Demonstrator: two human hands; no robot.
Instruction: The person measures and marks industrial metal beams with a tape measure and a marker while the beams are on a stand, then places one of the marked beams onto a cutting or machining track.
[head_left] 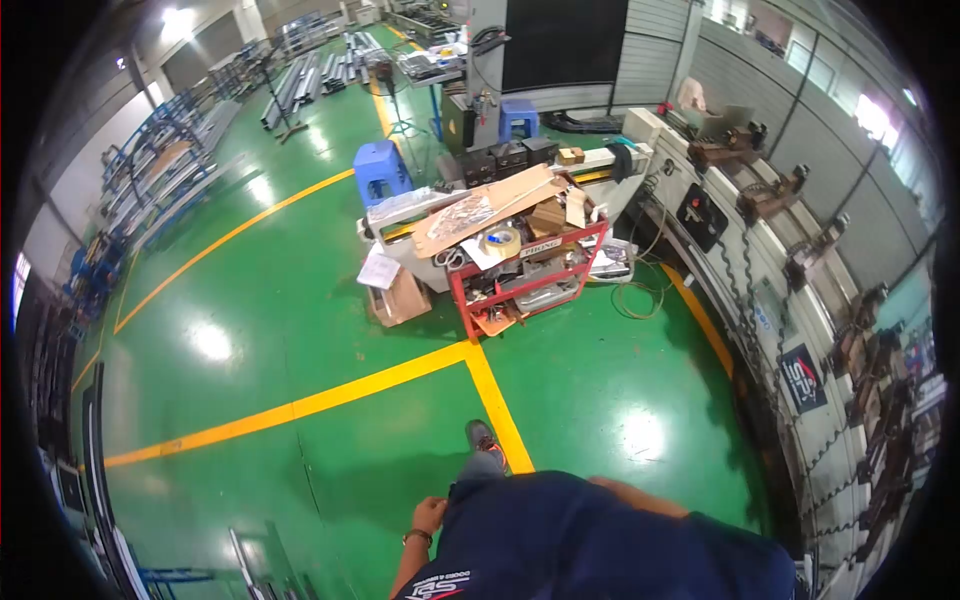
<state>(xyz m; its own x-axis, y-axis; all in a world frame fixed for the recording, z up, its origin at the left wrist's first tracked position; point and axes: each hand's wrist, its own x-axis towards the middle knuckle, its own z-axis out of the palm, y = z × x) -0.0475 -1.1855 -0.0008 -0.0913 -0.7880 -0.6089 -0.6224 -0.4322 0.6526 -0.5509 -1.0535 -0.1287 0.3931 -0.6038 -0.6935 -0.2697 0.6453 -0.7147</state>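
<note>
My left hand point(430, 514) hangs beside the dark blue shirt point(600, 545), near my hip, with a bracelet on the wrist. Its fingers are curled and partly hidden, so I cannot make out whether anything is in them. On the other side, only a forearm shows at the shirt's edge, and that hand is out of sight behind my body. One shoe point(480, 434) rests on the green floor beside a yellow line. Ahead stands a red cart point(463, 308) loaded with cardboard, a tape roll point(501, 241) and tools.
A cardboard box point(404, 300) sits left of the cart. Blue stools point(382, 170) stand behind it. A long machine point(740, 270) with coiled cables runs along the right. Metal profiles point(290, 92) lie at the back left, near racks. A hose point(640, 300) lies on the floor.
</note>
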